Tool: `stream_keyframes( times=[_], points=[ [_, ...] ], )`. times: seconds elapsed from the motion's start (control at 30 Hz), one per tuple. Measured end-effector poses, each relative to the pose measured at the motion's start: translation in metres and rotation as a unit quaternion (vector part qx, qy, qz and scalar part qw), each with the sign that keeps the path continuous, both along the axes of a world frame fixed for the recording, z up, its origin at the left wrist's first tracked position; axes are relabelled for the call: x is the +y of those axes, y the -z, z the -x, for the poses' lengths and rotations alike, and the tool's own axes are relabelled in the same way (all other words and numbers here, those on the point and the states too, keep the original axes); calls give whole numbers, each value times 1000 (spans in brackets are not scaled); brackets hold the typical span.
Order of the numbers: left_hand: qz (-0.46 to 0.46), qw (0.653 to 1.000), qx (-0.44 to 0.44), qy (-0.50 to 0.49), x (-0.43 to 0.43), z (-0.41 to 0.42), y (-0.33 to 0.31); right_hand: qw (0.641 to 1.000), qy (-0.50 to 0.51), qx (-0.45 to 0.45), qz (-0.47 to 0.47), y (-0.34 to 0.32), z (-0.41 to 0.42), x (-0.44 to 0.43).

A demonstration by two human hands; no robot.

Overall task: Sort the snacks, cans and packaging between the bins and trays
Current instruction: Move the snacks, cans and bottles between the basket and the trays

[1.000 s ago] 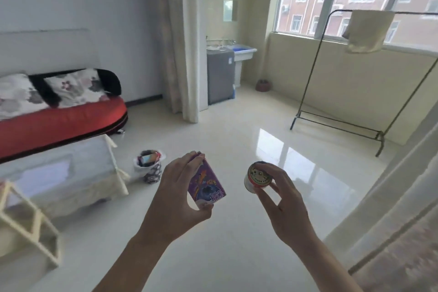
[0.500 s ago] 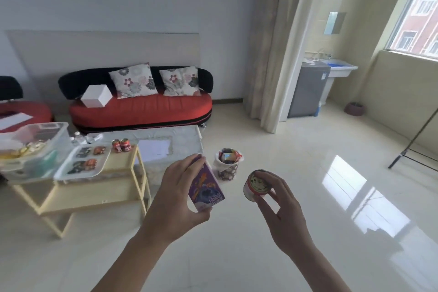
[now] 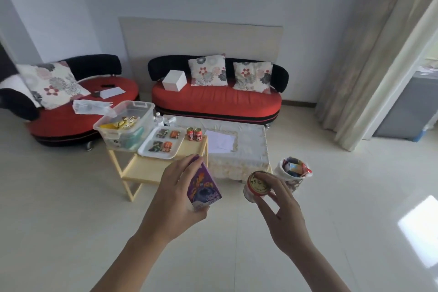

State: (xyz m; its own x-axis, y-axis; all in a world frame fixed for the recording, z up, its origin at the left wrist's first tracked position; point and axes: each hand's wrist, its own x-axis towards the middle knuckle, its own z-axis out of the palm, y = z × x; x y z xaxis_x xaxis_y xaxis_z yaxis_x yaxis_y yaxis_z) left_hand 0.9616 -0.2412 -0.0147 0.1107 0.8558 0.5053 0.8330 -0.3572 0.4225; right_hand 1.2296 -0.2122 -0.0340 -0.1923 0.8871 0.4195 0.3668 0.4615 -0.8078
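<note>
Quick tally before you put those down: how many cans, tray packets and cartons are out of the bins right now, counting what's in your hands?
Cans: 3, two on the yellow cart, one in the right hand
Packets on the white tray: 4
Purple carton: 1, in the left hand
Total: 8

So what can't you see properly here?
Head view:
- Box: back hidden by left hand; print blurred.
- Can: side mostly hidden behind its lid and right hand; lid words too small.
- Tray snacks: too small to name.
- Bin: lower contents blurred through its wall.
</note>
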Motion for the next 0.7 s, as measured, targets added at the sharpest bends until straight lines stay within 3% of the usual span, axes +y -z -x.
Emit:
stream_keyframes(
  times=[0.7],
  points=[
    [50,996,53,-46,298,98,34,994,-97,-12,51,40,124,340]
  ],
)
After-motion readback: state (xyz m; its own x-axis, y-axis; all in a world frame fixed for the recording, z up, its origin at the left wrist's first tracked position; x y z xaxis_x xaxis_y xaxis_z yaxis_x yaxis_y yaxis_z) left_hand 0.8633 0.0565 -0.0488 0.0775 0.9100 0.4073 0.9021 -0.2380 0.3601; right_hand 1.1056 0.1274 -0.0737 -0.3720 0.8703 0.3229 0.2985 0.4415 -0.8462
